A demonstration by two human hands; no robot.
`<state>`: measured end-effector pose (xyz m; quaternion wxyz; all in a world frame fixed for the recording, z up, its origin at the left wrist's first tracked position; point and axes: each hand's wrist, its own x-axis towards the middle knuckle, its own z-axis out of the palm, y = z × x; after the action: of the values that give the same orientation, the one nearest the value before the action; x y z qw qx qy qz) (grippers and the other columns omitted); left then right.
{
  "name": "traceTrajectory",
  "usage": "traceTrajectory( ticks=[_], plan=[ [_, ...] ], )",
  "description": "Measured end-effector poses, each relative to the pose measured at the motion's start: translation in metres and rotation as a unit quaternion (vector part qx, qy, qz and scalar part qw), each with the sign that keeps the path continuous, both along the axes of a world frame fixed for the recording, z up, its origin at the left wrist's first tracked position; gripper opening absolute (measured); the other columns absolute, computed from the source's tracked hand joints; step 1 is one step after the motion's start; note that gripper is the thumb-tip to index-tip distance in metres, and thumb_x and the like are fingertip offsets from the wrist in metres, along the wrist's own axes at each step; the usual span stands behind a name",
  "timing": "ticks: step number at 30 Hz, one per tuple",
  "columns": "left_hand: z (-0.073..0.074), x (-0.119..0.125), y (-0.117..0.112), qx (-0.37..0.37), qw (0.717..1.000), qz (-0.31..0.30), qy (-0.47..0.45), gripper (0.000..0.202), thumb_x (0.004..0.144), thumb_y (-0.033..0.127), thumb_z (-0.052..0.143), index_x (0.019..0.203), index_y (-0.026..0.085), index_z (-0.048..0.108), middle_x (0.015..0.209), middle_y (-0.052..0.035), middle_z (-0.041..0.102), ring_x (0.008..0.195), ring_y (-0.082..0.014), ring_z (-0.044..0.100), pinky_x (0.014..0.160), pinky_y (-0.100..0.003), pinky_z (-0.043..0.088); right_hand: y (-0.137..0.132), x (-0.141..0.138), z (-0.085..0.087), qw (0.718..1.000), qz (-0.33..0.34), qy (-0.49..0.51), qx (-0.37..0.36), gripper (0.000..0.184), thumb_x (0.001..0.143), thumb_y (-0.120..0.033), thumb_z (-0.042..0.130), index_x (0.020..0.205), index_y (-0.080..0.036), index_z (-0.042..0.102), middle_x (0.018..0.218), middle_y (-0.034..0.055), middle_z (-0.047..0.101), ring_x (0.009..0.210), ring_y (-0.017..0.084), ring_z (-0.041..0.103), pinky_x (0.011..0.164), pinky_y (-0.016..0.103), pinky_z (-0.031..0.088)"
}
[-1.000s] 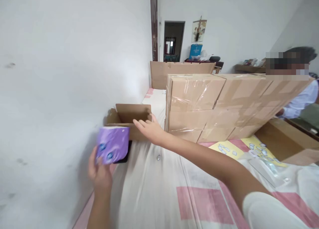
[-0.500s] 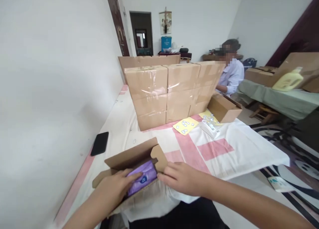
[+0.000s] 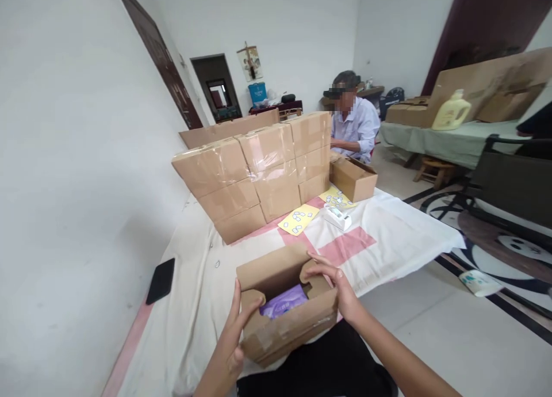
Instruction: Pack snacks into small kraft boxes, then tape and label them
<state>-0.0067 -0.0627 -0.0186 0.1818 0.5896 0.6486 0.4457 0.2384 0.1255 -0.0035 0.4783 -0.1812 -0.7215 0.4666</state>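
An open cardboard box (image 3: 288, 328) sits at the table's near edge, close to my lap, with its lid flap raised on the far side. Inside it lies a purple soft pack (image 3: 284, 302), partly hidden by the box's front wall. My left hand (image 3: 237, 322) grips the box's left end, the thumb over the left side flap. At the right end my right hand (image 3: 336, 285) holds the box, its fingers over the right flap. Neither hand touches the purple pack.
Stacked taped boxes (image 3: 259, 178) stand across the table. Yellow sheets with stickers (image 3: 298, 220), a small white device (image 3: 337, 217), another open box (image 3: 353, 178) and a black phone (image 3: 160, 281) lie around. A person (image 3: 356, 121) sits behind the stack.
My left hand has left the purple pack and now grips the box's left end. My right hand has shifted along the right end. The box is turned more squarely, and the view has swung right.
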Motion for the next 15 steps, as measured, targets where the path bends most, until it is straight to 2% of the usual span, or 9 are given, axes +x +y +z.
traceTrajectory(
  ticks=[2, 3, 5, 6, 8, 9, 11, 13, 15],
  plan=[
    [0.000, -0.001, 0.011, 0.000, 0.997, 0.058, -0.044, 0.073, 0.088, 0.078, 0.039, 0.140, 0.029, 0.055, 0.165, -0.0134, 0.028, 0.153, -0.0387, 0.024, 0.124, -0.061, 0.022, 0.004, -0.008, -0.007, 1.000, -0.005, 0.006, 0.001, 0.053, 0.101, -0.054, 0.034, 0.143, -0.030, 0.054, 0.148, 0.0106, 0.054, 0.147, 0.030, 0.040, 0.120, 0.057, 0.033],
    [0.000, -0.005, 0.017, 0.008, 0.993, 0.090, -0.072, 0.067, 0.092, 0.068, 0.048, 0.147, 0.032, 0.044, 0.164, -0.0133, 0.029, 0.151, -0.0360, 0.030, 0.123, -0.060, 0.027, 0.007, -0.014, -0.009, 1.000, -0.007, 0.001, 0.008, 0.061, 0.098, -0.051, 0.044, 0.155, -0.029, 0.039, 0.158, 0.0112, 0.042, 0.149, 0.029, 0.036, 0.120, 0.055, 0.033],
    [0.001, -0.018, 0.026, 0.038, 0.985, 0.126, -0.113, 0.082, 0.092, 0.053, 0.058, 0.157, 0.036, 0.012, 0.160, -0.0137, 0.032, 0.145, -0.0308, 0.040, 0.117, -0.055, 0.040, 0.015, -0.029, -0.009, 0.999, -0.002, -0.019, 0.034, 0.081, 0.092, -0.041, 0.054, 0.163, -0.027, 0.017, 0.162, 0.0141, 0.037, 0.148, 0.027, 0.037, 0.119, 0.053, 0.035],
    [0.003, -0.026, 0.030, 0.050, 0.985, 0.124, -0.107, 0.086, 0.092, 0.051, 0.059, 0.158, 0.036, 0.007, 0.156, -0.0133, 0.036, 0.143, -0.0296, 0.043, 0.114, -0.052, 0.044, 0.020, -0.036, -0.009, 0.998, 0.002, -0.029, 0.056, 0.081, 0.090, -0.037, 0.055, 0.162, -0.025, 0.020, 0.155, 0.0151, 0.046, 0.144, 0.027, 0.043, 0.117, 0.052, 0.036],
    [0.009, -0.039, 0.036, 0.030, 0.995, 0.093, -0.009, 0.069, 0.093, 0.051, 0.057, 0.154, 0.035, 0.029, 0.142, -0.0103, 0.050, 0.139, -0.0295, 0.046, 0.114, -0.053, 0.043, 0.032, -0.048, -0.006, 0.991, 0.011, -0.040, 0.124, 0.059, 0.087, -0.030, 0.056, 0.146, -0.023, 0.050, 0.123, 0.0112, 0.071, 0.131, 0.027, 0.054, 0.114, 0.053, 0.037],
    [0.014, -0.044, 0.038, 0.003, 0.995, 0.071, 0.070, 0.056, 0.094, 0.051, 0.054, 0.147, 0.035, 0.044, 0.136, -0.0089, 0.055, 0.138, -0.0301, 0.046, 0.116, -0.056, 0.039, 0.039, -0.050, -0.003, 0.985, 0.025, -0.050, 0.166, 0.043, 0.087, -0.029, 0.057, 0.128, -0.024, 0.064, 0.104, 0.0079, 0.075, 0.125, 0.027, 0.057, 0.113, 0.054, 0.037],
    [0.025, -0.047, 0.039, -0.053, 0.973, 0.031, 0.221, 0.048, 0.093, 0.054, 0.052, 0.139, 0.039, 0.056, 0.130, -0.0071, 0.060, 0.132, -0.0321, 0.048, 0.114, -0.061, 0.036, 0.061, -0.044, 0.007, 0.972, 0.034, -0.076, 0.218, 0.017, 0.085, -0.027, 0.061, 0.095, -0.024, 0.073, 0.088, 0.0049, 0.075, 0.120, 0.028, 0.059, 0.111, 0.055, 0.036],
    [0.035, -0.043, 0.040, -0.079, 0.945, 0.022, 0.315, 0.060, 0.087, 0.059, 0.060, 0.144, 0.045, 0.049, 0.130, -0.0073, 0.060, 0.123, -0.0339, 0.051, 0.107, -0.062, 0.042, 0.093, -0.022, 0.021, 0.983, -0.040, -0.097, 0.151, 0.009, 0.084, -0.025, 0.064, 0.085, -0.022, 0.072, 0.096, 0.0067, 0.075, 0.119, 0.029, 0.059, 0.108, 0.052, 0.039],
    [0.040, -0.036, 0.040, -0.081, 0.927, 0.030, 0.364, 0.073, 0.080, 0.063, 0.067, 0.147, 0.046, 0.045, 0.128, -0.0090, 0.058, 0.115, -0.0341, 0.051, 0.098, -0.059, 0.047, 0.136, 0.009, 0.038, 0.969, -0.227, -0.083, -0.058, 0.011, 0.086, -0.020, 0.060, 0.079, -0.020, 0.069, 0.097, 0.0100, 0.072, 0.110, 0.026, 0.061, 0.098, 0.042, 0.046]
  ],
)
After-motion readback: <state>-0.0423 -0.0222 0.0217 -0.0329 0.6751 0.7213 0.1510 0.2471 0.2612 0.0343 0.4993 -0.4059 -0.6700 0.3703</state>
